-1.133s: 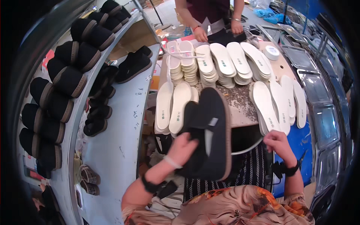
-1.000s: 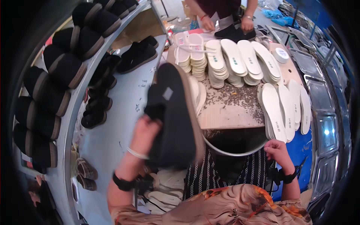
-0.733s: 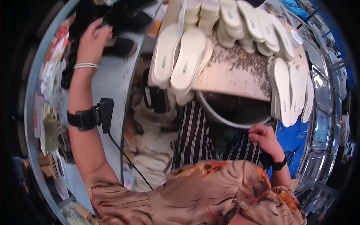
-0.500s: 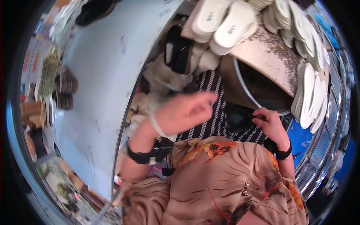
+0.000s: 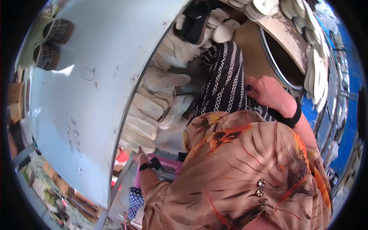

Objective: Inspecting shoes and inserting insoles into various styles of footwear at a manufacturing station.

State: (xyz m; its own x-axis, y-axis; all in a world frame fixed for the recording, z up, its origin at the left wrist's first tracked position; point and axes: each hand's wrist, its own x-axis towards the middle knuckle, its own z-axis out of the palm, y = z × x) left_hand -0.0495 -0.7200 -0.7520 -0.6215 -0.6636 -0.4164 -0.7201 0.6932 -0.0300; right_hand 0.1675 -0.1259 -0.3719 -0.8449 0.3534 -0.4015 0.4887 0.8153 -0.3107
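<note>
My left hand reaches down beside the table edge, at the near end of a heap of white shoe soles. Its fingertips are by the nearest sole, and most of the hand is hidden. On my lap, over black-and-white patterned trousers, lies my right hand with its fingers curled inward. Something dark shows at its fingertips, too hidden to name. A black shoe rests on the far end of the pale heap.
A large pale-blue tabletop fills the left side, with plaid shoes on it. Stacked white insoles line a brown board at the right, above a bin with a pale rim. A pink stool stands below.
My left hand has moved from above my lap down to the left, beside the soles. My right hand stays at my lap, more curled and turned palm-down. The view has shifted left.
</note>
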